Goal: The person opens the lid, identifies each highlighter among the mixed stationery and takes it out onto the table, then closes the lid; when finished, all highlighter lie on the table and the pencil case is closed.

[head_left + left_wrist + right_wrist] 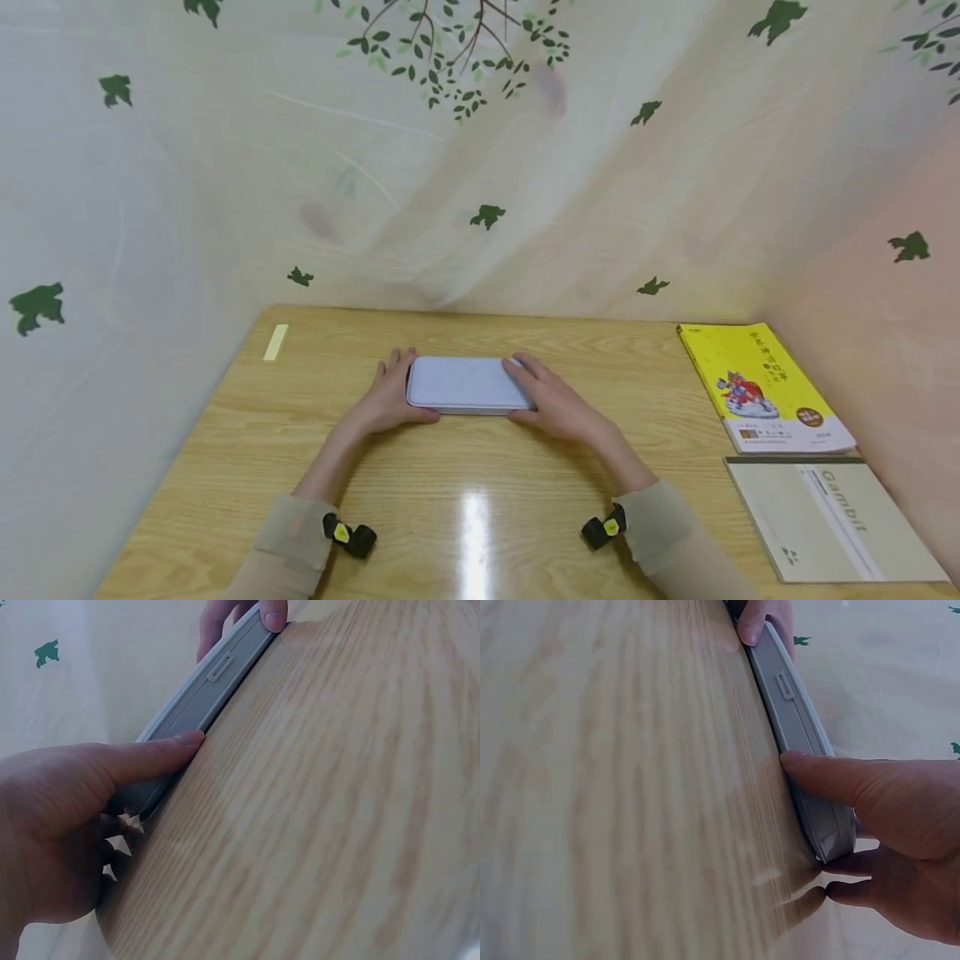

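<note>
A flat, pale blue-grey case (pixel 467 383) with rounded corners lies on the wooden table (pixel 420 508). A small raised tab (pixel 219 669) shows on its near side in the left wrist view. The left hand (pixel 387 398) grips the left end, with its thumb along the near side and its fingers around the back. At the other end the right hand (pixel 557 402) holds the case, its thumb on the near side and a finger over the top. In the right wrist view, two of the right hand's fingertips (pixel 838 891) reach down to the tabletop beside the case's end. The case's contents are hidden.
A yellow book (pixel 757 367) lies at the table's right side, with a grey notebook (pixel 780 517) marked "Gambit" just nearer. A pale yellow strip (pixel 276 342) is at the back left. Cloth with leaf prints (pixel 420 250) hangs behind and beside the table.
</note>
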`<act>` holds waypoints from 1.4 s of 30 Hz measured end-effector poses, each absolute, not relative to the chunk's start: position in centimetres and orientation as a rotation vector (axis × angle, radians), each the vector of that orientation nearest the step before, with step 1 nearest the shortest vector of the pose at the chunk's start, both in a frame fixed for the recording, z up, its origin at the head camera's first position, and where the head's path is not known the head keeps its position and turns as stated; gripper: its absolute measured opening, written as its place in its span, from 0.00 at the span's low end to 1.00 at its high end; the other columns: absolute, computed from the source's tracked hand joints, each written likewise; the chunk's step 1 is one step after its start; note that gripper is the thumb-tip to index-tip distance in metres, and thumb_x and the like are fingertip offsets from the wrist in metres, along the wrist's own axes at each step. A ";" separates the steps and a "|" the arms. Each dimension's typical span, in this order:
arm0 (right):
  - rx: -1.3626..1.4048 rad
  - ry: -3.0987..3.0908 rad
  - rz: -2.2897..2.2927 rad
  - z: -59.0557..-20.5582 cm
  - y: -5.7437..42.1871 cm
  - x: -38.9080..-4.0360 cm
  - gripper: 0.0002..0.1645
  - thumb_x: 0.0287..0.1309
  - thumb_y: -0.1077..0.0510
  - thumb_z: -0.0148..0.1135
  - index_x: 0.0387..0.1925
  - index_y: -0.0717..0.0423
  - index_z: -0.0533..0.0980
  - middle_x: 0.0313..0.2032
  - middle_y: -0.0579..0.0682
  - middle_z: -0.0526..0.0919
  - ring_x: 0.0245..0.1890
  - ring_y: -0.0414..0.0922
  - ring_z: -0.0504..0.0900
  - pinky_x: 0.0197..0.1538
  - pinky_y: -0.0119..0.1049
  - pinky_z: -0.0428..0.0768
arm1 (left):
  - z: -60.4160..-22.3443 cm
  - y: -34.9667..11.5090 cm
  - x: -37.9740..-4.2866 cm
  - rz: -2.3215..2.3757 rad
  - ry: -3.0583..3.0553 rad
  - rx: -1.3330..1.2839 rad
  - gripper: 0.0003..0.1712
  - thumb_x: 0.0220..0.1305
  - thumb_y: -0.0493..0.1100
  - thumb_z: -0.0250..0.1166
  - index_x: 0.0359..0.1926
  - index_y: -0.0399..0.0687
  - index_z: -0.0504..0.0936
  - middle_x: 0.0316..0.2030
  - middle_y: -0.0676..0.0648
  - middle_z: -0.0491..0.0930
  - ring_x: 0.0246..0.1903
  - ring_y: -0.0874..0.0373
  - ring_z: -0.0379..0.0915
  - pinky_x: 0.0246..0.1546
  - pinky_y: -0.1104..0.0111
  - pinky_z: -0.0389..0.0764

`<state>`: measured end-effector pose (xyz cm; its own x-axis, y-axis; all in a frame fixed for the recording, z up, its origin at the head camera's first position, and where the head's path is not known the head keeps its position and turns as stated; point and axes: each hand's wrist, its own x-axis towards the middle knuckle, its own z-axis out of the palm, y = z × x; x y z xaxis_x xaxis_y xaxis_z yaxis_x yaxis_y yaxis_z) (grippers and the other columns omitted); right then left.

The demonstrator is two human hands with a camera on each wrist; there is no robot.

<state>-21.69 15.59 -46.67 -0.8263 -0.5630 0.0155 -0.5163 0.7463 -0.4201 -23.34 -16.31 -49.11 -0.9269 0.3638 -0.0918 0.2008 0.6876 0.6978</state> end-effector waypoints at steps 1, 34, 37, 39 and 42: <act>-0.884 2.831 -0.615 -46.7 15.6 -21.7 0.50 0.66 0.49 0.68 0.81 0.55 0.54 0.79 0.62 0.56 0.77 0.60 0.63 0.76 0.58 0.68 | -49.1 -16.3 -23.3 1.066 2.677 0.454 0.66 0.49 0.53 0.82 0.78 0.36 0.52 0.80 0.27 0.45 0.81 0.30 0.27 0.80 0.37 0.31; -1.543 3.096 0.570 -47.6 14.4 -23.4 0.48 0.70 0.27 0.50 0.68 0.64 0.66 0.52 0.59 0.77 0.45 0.52 0.79 0.42 0.39 0.84 | -48.8 -15.8 -23.3 1.028 2.684 0.410 0.67 0.50 0.54 0.81 0.79 0.35 0.49 0.81 0.28 0.43 0.81 0.31 0.27 0.81 0.38 0.31; -1.573 3.111 0.640 -47.7 14.4 -23.6 0.47 0.70 0.27 0.50 0.66 0.64 0.68 0.50 0.59 0.78 0.42 0.52 0.78 0.40 0.39 0.84 | -48.7 -15.8 -23.3 1.019 2.682 0.397 0.68 0.50 0.54 0.81 0.79 0.35 0.48 0.81 0.29 0.43 0.82 0.32 0.27 0.81 0.40 0.31; -1.577 3.121 0.651 -47.8 14.3 -23.6 0.47 0.70 0.27 0.49 0.66 0.64 0.68 0.49 0.59 0.78 0.42 0.52 0.78 0.40 0.39 0.83 | -48.7 -15.8 -23.3 1.015 2.684 0.396 0.68 0.50 0.54 0.81 0.79 0.36 0.48 0.81 0.30 0.43 0.82 0.33 0.27 0.81 0.40 0.31; -1.574 3.123 0.674 -47.9 14.3 -23.5 0.47 0.71 0.27 0.48 0.66 0.64 0.68 0.49 0.59 0.78 0.41 0.51 0.78 0.40 0.39 0.83 | -48.9 -15.8 -23.4 1.009 2.686 0.396 0.68 0.50 0.54 0.81 0.79 0.35 0.48 0.81 0.30 0.43 0.82 0.33 0.27 0.81 0.40 0.31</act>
